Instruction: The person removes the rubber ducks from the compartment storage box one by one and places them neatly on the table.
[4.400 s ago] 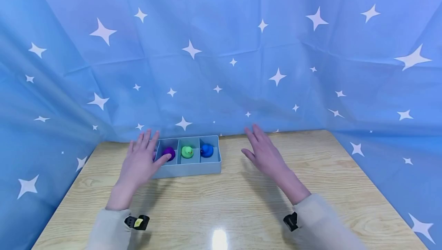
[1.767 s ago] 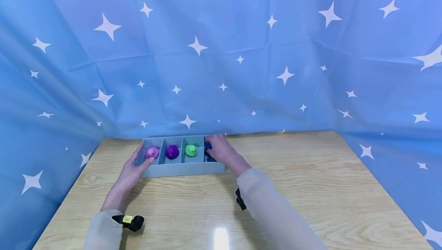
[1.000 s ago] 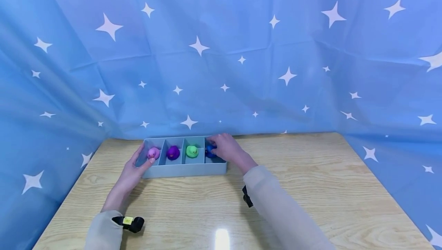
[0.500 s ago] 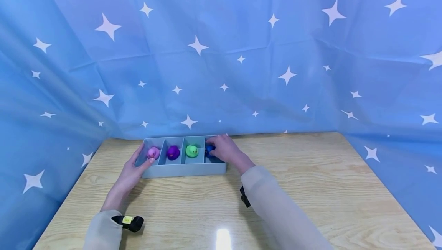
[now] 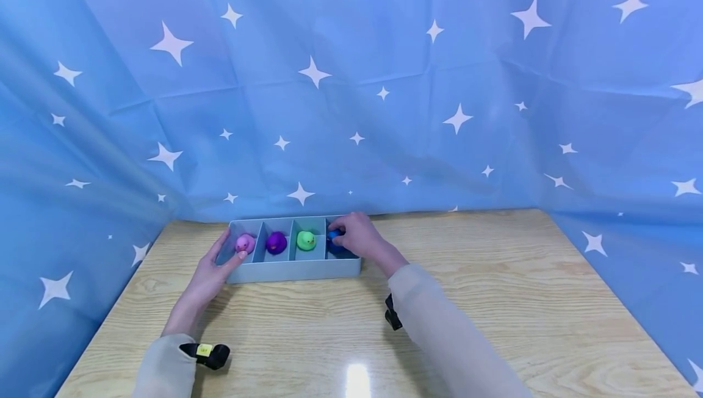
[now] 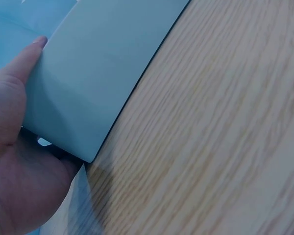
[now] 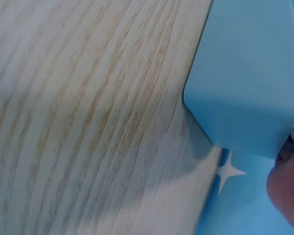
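Observation:
A grey-blue divided box (image 5: 293, 271) stands at the back of the table, rubber ducks in its compartments. From left to right sit a pink duck (image 5: 245, 243), a purple duck (image 5: 276, 243), a green duck (image 5: 306, 240) and a blue duck (image 5: 334, 237). My left hand (image 5: 211, 270) grips the box's left end; in the left wrist view its thumb (image 6: 27, 61) lies at the upper edge. Over the rightmost compartment, my right hand (image 5: 359, 236) pinches the blue duck, partly covering it. In the right wrist view only part of that hand (image 7: 289, 186) shows, behind the box's end.
The wooden table (image 5: 307, 337) extends in front and to the right of the box. A blue curtain with white stars (image 5: 351, 80) hangs close behind it and along both sides. Each wrist wears a black strapped device (image 5: 211, 354).
Both hands were spread and apart earlier. The left came to the box's left end, and the right reached into the right compartment onto the blue duck. Over the last second little has moved.

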The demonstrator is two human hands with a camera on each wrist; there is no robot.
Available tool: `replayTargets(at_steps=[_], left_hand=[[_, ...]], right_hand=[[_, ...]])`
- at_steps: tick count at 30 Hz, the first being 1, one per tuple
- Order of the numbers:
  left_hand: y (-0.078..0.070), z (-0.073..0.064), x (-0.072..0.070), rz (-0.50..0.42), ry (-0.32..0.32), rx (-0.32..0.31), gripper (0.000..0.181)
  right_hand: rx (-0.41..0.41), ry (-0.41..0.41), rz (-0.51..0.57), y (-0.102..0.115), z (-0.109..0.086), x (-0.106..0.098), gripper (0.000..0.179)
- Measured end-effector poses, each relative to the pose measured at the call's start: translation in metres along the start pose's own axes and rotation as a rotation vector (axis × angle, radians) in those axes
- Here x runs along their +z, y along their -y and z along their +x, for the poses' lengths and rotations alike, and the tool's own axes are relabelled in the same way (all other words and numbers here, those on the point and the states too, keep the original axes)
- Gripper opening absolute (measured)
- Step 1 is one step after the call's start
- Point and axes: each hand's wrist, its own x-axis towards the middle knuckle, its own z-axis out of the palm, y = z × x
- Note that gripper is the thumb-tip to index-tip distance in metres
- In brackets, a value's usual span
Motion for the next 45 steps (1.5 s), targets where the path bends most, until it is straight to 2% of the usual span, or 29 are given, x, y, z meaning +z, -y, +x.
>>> replayTargets(at_steps=[12, 15, 21, 24, 33, 45], left_hand=[[-0.002, -0.003, 0.001, 0.010, -0.002, 0.015, 0.088], [-0.002, -0.003, 0.000, 0.004, -0.003, 0.015, 0.089], [-0.003, -0.003, 0.000, 0.010, 0.000, 0.010, 0.090], [-0.003, -0.003, 0.000, 0.013, 0.006, 0.013, 0.090], [-0.002, -0.003, -0.001, 0.011, 0.003, 0.029, 0.090], [-0.003, -0.004, 0.000, 0.015, 0.010, 0.028, 0.090]], right_hand=[[0.171, -0.033, 0.403, 0.008, -0.010, -0.021, 0.032], [0.179, -0.032, 0.476, 0.008, -0.014, -0.029, 0.032], [0.145, -0.015, 0.566, 0.005, -0.027, -0.045, 0.034], [0.123, -0.002, 0.574, 0.001, -0.034, -0.051, 0.035], [0.083, -0.007, 0.494, -0.017, -0.052, -0.061, 0.034], [0.156, 0.015, 0.461, -0.043, -0.069, -0.061, 0.033]])
